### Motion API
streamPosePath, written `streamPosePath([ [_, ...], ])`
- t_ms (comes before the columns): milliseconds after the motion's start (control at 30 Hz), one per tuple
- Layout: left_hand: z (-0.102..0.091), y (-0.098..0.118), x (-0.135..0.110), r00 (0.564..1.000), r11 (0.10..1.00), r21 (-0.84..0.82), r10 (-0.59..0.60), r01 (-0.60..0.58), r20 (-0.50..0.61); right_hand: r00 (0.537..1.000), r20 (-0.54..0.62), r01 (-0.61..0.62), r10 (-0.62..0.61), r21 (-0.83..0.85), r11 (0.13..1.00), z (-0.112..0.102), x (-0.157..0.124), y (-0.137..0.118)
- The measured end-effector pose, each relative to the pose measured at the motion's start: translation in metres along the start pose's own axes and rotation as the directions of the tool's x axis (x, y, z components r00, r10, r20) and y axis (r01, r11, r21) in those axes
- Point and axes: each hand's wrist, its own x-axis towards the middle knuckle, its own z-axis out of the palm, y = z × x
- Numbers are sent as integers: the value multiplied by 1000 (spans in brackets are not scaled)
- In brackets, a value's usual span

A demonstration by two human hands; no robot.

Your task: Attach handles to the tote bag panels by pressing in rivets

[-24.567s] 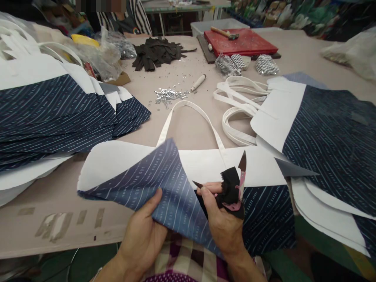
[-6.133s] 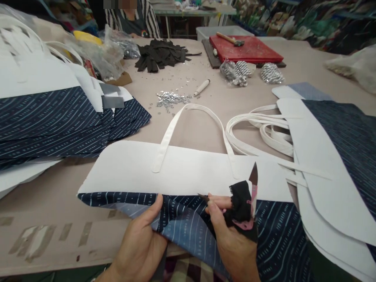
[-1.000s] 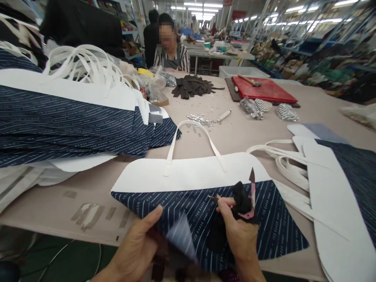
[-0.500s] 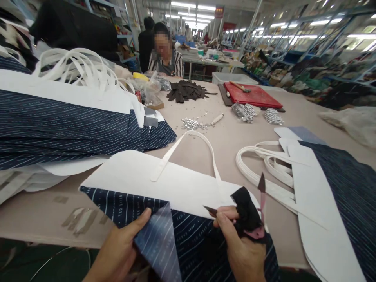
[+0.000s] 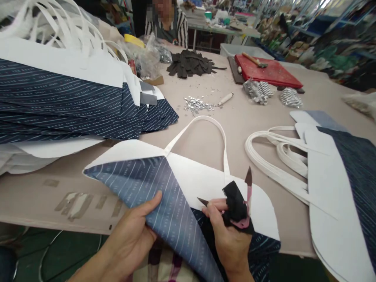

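A white panel with a white strap handle lies on the table, joined to dark blue striped fabric. My left hand grips the fabric's turned-up blue flap, thumb on top and fingers beneath. Closed at the right, my right hand holds a pink-handled tool with two dark pointed blades, one aimed left over the panel, the other upward. Black cloth is bunched around its fingers. Whether the right hand also touches the fabric below, I cannot tell.
Stacked striped pieces with straps fill the left. More white panels with coiled straps lie right. Beyond are small metal bits, a light-handled tool, dark strips and a hammer on a red slab. A person sits opposite.
The blue flap is folded farther over the panel, up to the strap's left end, and shows much more of its paler underside. My right hand has shifted slightly left. The view has tilted down.
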Motion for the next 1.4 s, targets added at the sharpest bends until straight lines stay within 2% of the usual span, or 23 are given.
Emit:
streamPosePath([
  [133,-13,-4,-2,1000,999,36,-16,15,25,999,-37,37,-37,18,999,1,7,-5],
  [267,-20,-9,-14,999,999,19,-32,32,-12,998,-52,34,-30,93,995,-1,11,-7],
  [400,-21,-11,-22,996,997,-17,-80,80,-31,999,20,-31,29,95,995,1,-2,-14],
  [600,-27,-18,-18,997,996,-55,-77,76,-12,994,102,41,-48,68,997,9,-26,-16],
  [800,-29,-21,-18,998,996,-74,-57,56,-18,1000,8,10,-11,109,994,14,-28,-17],
  [1133,-31,-23,-16,998,995,-86,-52,53,19,997,71,10,-10,-2,1000,13,-33,-16],
  [1400,-40,-30,-10,998,996,-80,-31,36,61,999,-17,33,-34,-53,998,27,-36,-15],
])
